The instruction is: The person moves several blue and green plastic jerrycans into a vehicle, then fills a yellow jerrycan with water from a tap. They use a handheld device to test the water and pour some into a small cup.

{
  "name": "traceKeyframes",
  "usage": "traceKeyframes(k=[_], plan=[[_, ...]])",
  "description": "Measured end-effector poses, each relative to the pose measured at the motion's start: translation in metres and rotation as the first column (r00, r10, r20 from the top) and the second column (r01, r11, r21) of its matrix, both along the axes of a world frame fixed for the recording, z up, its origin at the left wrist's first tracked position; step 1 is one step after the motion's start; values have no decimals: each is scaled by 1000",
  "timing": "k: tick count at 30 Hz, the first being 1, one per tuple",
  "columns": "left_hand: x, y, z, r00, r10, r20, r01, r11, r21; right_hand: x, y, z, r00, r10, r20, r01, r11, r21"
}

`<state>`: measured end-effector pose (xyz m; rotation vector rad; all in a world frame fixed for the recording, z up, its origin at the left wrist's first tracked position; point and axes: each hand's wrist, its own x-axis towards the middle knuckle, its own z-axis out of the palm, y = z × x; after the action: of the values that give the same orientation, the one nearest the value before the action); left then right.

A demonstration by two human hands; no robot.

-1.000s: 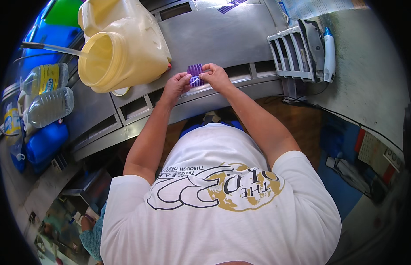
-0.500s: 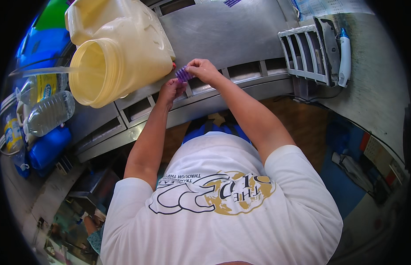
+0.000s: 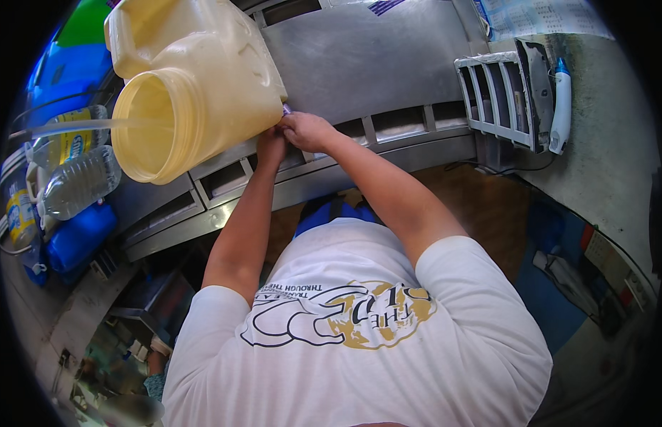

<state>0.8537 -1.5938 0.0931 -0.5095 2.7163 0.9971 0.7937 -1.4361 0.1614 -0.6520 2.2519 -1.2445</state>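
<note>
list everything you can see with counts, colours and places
piece: 1, purple, upper middle, mostly hidden
jug: 1, cream, upper left
tube: 1, translucent, at jug's mouth
bottles: at least 3, clear, far left
container: at least 1, blue, left
counter: 1, grey, ahead
strip: 1, purple, counter's far end
slotted box: 1, white, right
device: 1, white-blue, right
sheet: 1, pale blue, upper right
co-worker's sleeve: 1, teal, lower left
shirt: 1, white, lower middle
left hand: 1, bare, beside jug
right hand: 1, bare, beside left hand

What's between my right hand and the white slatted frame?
The head view shows a steel counter's row of rectangular openings between your right hand and the slatted frame.
</note>
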Motion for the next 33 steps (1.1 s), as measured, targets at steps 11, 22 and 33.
traceKeyframes(k=[11,22,33], plan=[[3,16,-7,768,476,428,-633,464,620,-23,395,152,311,-240,-919,935,248,252],[9,32,6,730,390,562,-509,-240,827,-43,502,156,523,-671,-526,835,278,476],[-17,49,-9,460,590,663,-540,-407,737,15,392,185,523,-467,713,842,414,-346]])
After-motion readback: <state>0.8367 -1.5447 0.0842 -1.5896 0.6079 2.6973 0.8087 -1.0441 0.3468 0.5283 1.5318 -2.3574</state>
